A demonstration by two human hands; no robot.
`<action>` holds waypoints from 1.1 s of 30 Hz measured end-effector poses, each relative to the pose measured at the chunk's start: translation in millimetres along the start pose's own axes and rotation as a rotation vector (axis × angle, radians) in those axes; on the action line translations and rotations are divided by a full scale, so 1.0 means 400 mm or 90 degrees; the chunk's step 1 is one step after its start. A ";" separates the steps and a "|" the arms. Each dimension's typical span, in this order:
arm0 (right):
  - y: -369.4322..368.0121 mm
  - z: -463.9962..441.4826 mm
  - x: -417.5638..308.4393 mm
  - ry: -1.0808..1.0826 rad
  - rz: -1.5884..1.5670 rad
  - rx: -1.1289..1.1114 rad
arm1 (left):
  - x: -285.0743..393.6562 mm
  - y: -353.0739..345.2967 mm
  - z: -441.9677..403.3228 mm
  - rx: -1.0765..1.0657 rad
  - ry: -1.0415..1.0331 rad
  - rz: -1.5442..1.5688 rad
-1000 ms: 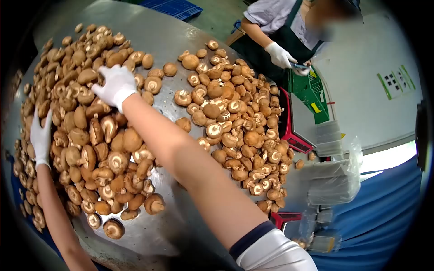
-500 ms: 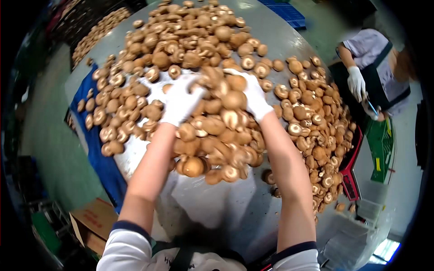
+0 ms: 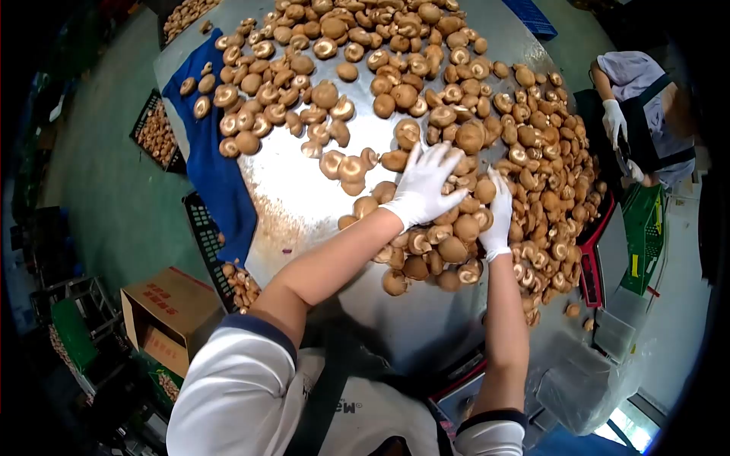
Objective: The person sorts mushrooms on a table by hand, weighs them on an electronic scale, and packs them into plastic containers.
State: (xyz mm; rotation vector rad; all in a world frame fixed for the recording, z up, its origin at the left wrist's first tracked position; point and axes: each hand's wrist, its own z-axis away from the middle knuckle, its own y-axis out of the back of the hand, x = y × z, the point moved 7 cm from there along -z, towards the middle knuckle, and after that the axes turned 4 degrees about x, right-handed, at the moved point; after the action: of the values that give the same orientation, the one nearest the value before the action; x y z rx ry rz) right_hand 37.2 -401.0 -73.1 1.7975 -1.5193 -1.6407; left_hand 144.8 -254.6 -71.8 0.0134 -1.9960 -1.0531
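Shiitake mushrooms (image 3: 453, 249) with brown caps and pale stems lie loose in front of me. My left hand (image 3: 427, 188), in a white glove, rests on several of them with its fingers spread. Just to its right, my right hand (image 3: 498, 219), also gloved, stands on edge with fingers stretched along the side of the same cluster. Mushrooms sit between the two hands, and neither hand is wrapped around one. Against the back of my right hand lies a large heap of mushrooms (image 3: 551, 182). Part of the right palm is hidden.
A metal table (image 3: 285, 205) bears more mushrooms (image 3: 365, 26) at its far end. Blue cloth (image 3: 217, 163) hangs over the left edge. Crates (image 3: 204, 235) and a cardboard box (image 3: 171, 311) stand at left. At right are a co-worker (image 3: 642, 114) with gloved hands and a green crate (image 3: 645, 232).
Both hands have moved right and nearer the right heap, along with mushrooms between them. More bare table shows at left. The camera view has also shifted.
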 end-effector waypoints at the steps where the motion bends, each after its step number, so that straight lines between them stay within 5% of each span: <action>1: 0.016 0.039 0.000 0.008 0.068 0.000 | 0.021 0.011 0.025 -0.066 0.012 0.074; 5: 0.069 0.186 -0.018 -0.161 0.059 0.100 | 0.036 0.159 0.131 0.007 -0.029 0.196; 7: 0.055 0.292 -0.013 -0.137 0.137 0.126 | -0.008 0.282 0.199 0.131 -0.052 0.135; 10: 0.089 0.400 -0.108 -0.250 0.100 0.198 | -0.178 0.378 0.401 0.216 0.189 0.159; 12: 0.074 0.476 -0.153 -0.262 0.098 0.221 | -0.235 0.418 0.563 0.133 0.170 -0.142; 16: 0.040 0.581 -0.287 -0.180 0.098 0.143 | -0.168 0.372 0.782 -0.067 0.160 -0.233; 21: 0.098 0.491 -0.324 -0.154 0.007 0.216 | -0.101 0.260 0.778 -0.065 0.166 0.107; 27: -0.036 0.107 -0.423 -0.003 0.011 0.048 | -0.013 0.207 0.673 -0.137 0.042 0.133; 29: -0.156 0.099 -0.350 -0.099 0.023 -0.143 | 0.015 0.226 0.624 -0.111 0.031 0.127; 33: -0.136 0.112 -0.309 -0.147 -0.126 -0.046 | -0.008 0.216 0.537 -0.001 0.116 0.258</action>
State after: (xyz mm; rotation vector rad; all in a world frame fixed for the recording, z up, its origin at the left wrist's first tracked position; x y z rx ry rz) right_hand 50.1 -260.0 -59.8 1.8226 -1.3859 -2.0320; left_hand 29.2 -53.8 -75.0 -0.2756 -1.7370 -0.7613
